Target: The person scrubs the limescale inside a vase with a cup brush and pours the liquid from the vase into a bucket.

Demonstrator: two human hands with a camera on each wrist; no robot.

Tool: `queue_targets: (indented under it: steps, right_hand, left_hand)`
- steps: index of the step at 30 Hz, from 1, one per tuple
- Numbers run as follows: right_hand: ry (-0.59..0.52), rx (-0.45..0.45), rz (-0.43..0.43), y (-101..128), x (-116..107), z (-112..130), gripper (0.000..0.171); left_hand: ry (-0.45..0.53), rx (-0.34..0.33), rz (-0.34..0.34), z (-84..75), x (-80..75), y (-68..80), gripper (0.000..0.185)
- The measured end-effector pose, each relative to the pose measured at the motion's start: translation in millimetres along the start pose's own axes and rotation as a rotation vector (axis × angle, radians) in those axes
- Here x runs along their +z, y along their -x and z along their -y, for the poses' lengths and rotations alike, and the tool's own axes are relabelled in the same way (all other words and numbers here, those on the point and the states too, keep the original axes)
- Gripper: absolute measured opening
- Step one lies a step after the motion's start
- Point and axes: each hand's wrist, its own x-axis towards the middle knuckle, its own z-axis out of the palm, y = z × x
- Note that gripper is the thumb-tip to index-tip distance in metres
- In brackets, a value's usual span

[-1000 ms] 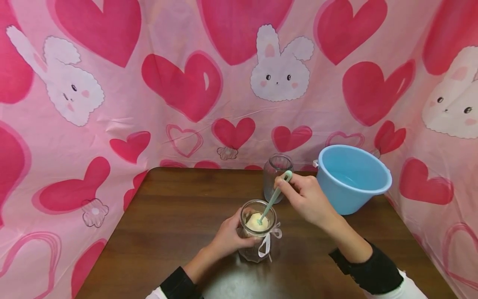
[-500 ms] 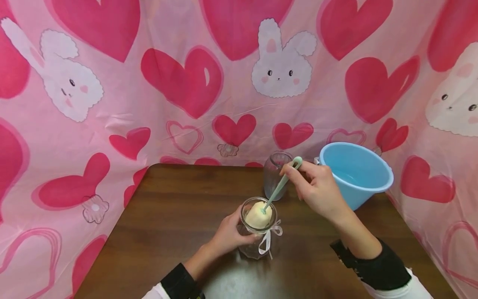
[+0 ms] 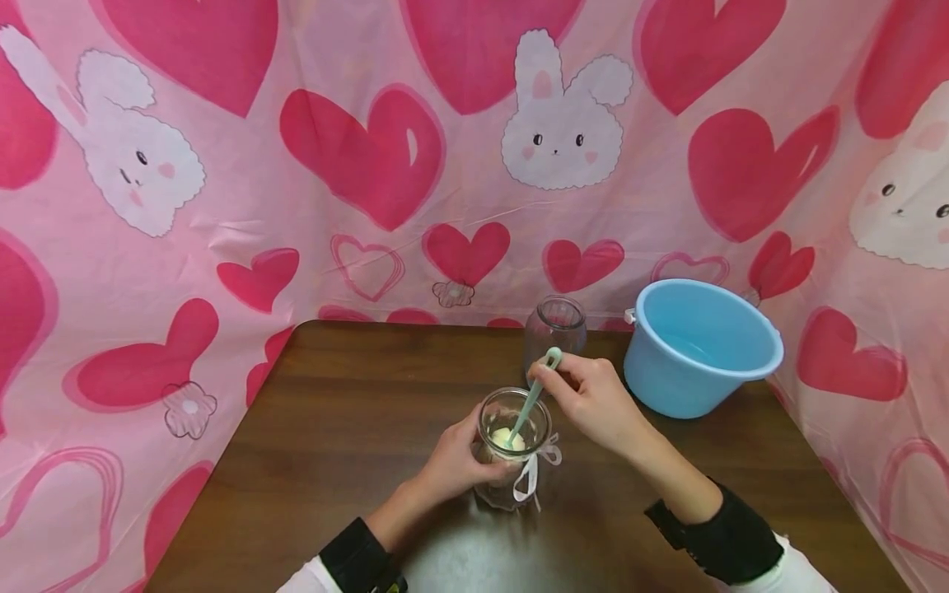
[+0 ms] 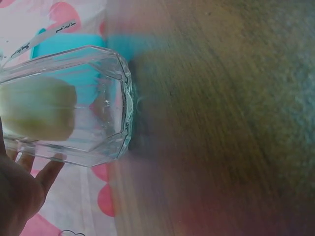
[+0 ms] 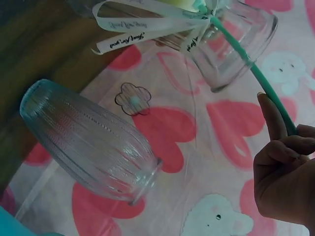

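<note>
A clear glass jar (image 3: 502,494) stands on the table, a white printed ribbon (image 5: 130,23) tied in a bow round its neck. My left hand (image 3: 454,461) grips the jar's left side, thumb across the front. With my right hand (image 3: 596,405) I pinch the looped top of a green-handled sponge brush (image 3: 530,405), tilted to the upper right above the rim. Its pale yellow sponge head (image 4: 42,109) is inside the jar; through the glass in the left wrist view, it sits above the jar's bottom.
Behind my right hand stands a ribbed clear glass vase (image 5: 93,142). A light blue bucket (image 3: 678,387) is at the back right of the dark wooden table (image 3: 371,387). Pink heart-and-rabbit cloth (image 3: 356,165) hangs close behind the table.
The brush rose half a second ago, lifting its sponge to the jar's mouth. Now my right hand is lower and further left, with the sponge deeper inside. My left hand keeps its hold.
</note>
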Motion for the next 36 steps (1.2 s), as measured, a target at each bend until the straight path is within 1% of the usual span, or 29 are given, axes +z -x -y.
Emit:
queue_targets:
  steps: [4, 7, 9, 12, 15, 19, 21, 25, 28, 30, 33, 36]
  right_hand:
    - [0.032, -0.03, -0.043, -1.3, -8.8, 6.9, 0.012]
    - [0.048, -0.095, -0.115, -3.6, -18.4, 13.7, 0.01]
    - [0.052, -0.133, -0.154, -5.1, -22.7, 17.1, 0.011]
    - [0.048, -0.174, -0.178, -6.3, -23.1, 17.9, 0.015]
    - [0.031, -0.19, -0.18, -5.7, -16.4, 13.6, 0.016]
    - [0.005, -0.208, -0.174, -3.3, -1.0, 3.1, 0.014]
    - [-0.017, -0.217, -0.149, -2.2, 7.1, -1.9, 0.014]
    - [-0.094, -0.198, -0.071, -1.1, 16.8, -6.5, 0.013]
    - [-0.151, -0.173, -0.03, -2.0, 15.2, -4.0, 0.01]
    - [-0.17, -0.173, -0.02, -3.6, 10.3, -0.3, 0.009]
    - [-0.177, -0.174, -0.039, -6.5, -0.7, 6.1, 0.007]
    - [-0.2, -0.157, -0.09, -8.2, -11.9, 11.6, 0.006]
  left_hand:
    - [0.012, -0.011, 0.003, -0.5, 0.3, 0.7, 0.081]
    - [0.017, -0.002, -0.002, -0.5, 0.9, 1.4, 0.084]
    - [0.017, 0.004, -0.004, -0.2, 1.2, 1.5, 0.084]
    - [0.011, 0.009, -0.012, 0.1, 1.4, 1.4, 0.084]
    - [0.007, -0.005, -0.014, 0.3, 1.1, 1.5, 0.086]
    - [-0.002, -0.021, -0.012, 1.4, 0.9, 2.9, 0.089]
    - [-0.003, -0.028, -0.01, 1.5, 0.9, 3.6, 0.088]
    - [0.006, -0.038, -0.006, 0.9, 0.7, 3.4, 0.085]
    - [0.013, -0.041, -0.002, 0.4, 0.6, 2.4, 0.084]
    - [0.014, -0.039, -0.002, 0.4, 0.7, 2.0, 0.084]
    - [0.01, -0.029, -0.01, 0.7, 0.9, 1.3, 0.086]
    - [-0.004, -0.01, -0.017, 1.4, 1.1, 0.0, 0.086]
